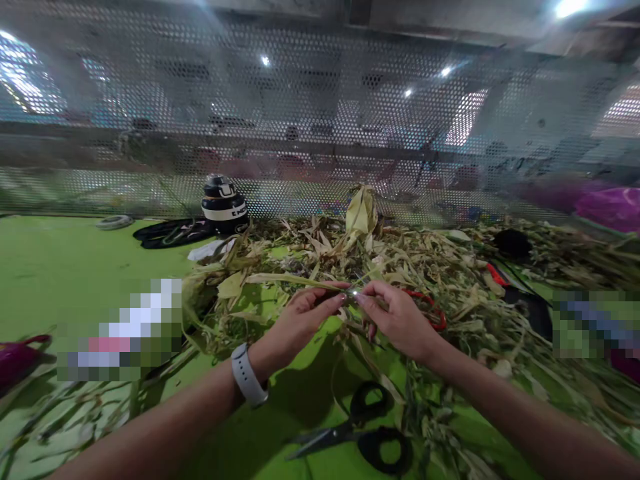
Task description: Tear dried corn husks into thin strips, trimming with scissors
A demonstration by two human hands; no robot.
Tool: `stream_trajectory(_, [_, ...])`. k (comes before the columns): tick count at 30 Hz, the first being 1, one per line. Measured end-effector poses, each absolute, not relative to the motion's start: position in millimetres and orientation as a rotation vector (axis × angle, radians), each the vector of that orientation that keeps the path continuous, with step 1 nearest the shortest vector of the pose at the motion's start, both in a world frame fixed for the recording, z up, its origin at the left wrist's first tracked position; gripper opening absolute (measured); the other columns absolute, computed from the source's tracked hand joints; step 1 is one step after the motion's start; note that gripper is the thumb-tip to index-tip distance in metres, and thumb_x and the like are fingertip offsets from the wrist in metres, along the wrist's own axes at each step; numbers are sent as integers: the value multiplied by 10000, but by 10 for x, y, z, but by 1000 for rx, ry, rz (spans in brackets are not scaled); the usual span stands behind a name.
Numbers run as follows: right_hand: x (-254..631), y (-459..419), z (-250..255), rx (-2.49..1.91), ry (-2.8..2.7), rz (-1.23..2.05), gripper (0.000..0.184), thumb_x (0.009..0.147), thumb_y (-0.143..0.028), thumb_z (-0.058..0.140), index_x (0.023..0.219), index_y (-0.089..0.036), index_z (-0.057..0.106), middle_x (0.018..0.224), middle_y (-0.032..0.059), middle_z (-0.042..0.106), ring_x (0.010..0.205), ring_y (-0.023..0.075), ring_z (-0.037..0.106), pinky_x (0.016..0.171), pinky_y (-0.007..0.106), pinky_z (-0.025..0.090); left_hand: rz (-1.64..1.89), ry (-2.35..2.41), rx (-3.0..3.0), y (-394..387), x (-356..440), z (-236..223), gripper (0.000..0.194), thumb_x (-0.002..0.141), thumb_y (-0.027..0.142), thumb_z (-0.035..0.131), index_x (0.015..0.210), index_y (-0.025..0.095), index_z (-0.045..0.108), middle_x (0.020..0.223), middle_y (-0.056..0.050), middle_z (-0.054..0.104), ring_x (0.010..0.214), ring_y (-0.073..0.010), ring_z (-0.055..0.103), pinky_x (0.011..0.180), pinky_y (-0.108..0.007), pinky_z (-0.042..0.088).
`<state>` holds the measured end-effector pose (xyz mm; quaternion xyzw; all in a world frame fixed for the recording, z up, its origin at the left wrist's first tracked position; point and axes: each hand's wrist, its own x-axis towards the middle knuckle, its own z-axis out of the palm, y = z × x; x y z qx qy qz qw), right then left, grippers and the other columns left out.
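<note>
My left hand [313,308], with a white watch band at the wrist, pinches the end of a long pale-green dried leaf strip [280,278] that stretches out to the left. Facing it, my right hand [395,317] has thumb and forefinger closed at the same spot, with fingertips almost touching the left ones. A small bright glint shows between them; what the right fingers pinch is too small to make out. A red scissor-like handle loop [439,313] shows just behind my right hand; I cannot tell if the hand touches it. Black-handled scissors [357,430] lie partly spread below both hands.
Dried leaves and stalks [310,247] cover much of the green table [65,260]. Behind them stand a black-and-white bottle [225,207] and a perforated metal screen [320,120]. A roll of tape [114,222] lies back left, and a purple bag [610,208] sits far right.
</note>
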<state>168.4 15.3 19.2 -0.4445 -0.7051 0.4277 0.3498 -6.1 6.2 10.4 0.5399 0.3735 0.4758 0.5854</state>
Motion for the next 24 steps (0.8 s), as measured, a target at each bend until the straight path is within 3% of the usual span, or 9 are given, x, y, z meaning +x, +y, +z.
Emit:
stream_trajectory(8, [1689,153,116,-1197,-1824,1098,207,858,-425,448,823,-222,468,578,-43,503,335,76,444,287,180,339,1106,868,1251,65,-54,67,294,726,252,655,1008,168,649,999,-52,689,954,-176,604,883,-312,454])
stream_trajectory(13, [1678,152,169,-1257,-1795,1027,276,834,-436,487,993,-220,422,612,-40,542,324,79,430,305,203,366,1251,949,1141,114,-97,72,301,690,230,693,964,158,590,804,-13,689,755,-133,635,710,-249,496])
stream_trajectory(17, [1695,130,188,-1261,-2037,395,454,794,-426,564,1167,-219,407,877,57,627,522,135,567,432,239,426,1310,1014,1068,166,-125,79,214,682,228,699,846,136,597,680,6,662,643,-103,605,609,-196,468])
stream_trajectory(20, [1722,109,150,-1182,-2249,-163,413,811,-387,559,1183,-240,457,1089,100,596,747,193,611,476,235,425,1302,1017,1047,167,-117,87,221,677,236,699,849,131,607,642,9,656,610,-102,590,592,-197,459])
stream_trajectory(24, [1753,71,131,-1162,-2362,-594,177,839,-192,488,978,-225,593,1286,107,495,547,110,563,402,227,349,1324,1069,1022,170,-111,80,238,653,243,714,843,134,622,667,-7,682,620,-115,603,594,-209,463])
